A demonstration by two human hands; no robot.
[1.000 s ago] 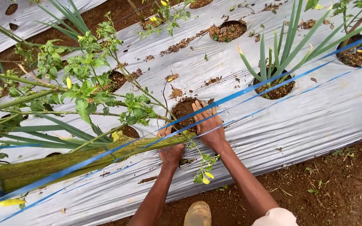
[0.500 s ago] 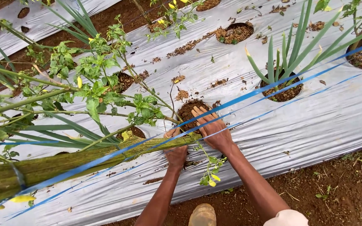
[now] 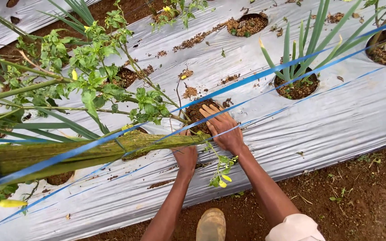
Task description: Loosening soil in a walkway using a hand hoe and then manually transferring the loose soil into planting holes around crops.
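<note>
right hand (image 3: 223, 128) flat, fingers spread on soil hole (image 3: 196, 112) | left hand (image 3: 186, 154) grip unclear, under bamboo pole (image 3: 90, 151) | on mulch sheet (image 3: 336, 120)

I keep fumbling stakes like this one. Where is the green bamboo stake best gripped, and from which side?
Probably near its lower end, where the left hand already meets the bamboo stake, coming from the near side. It leans away leftward, with blue strings and a chili plant crowding its far side.

— Can we see our left hand (image 3: 185, 155) whole?
— No, the green stake (image 3: 90, 154) covers its fingers.
— And the stake's far end?
— Cut off at the left edge, like our boot (image 3: 211, 224) at the bottom.
</note>
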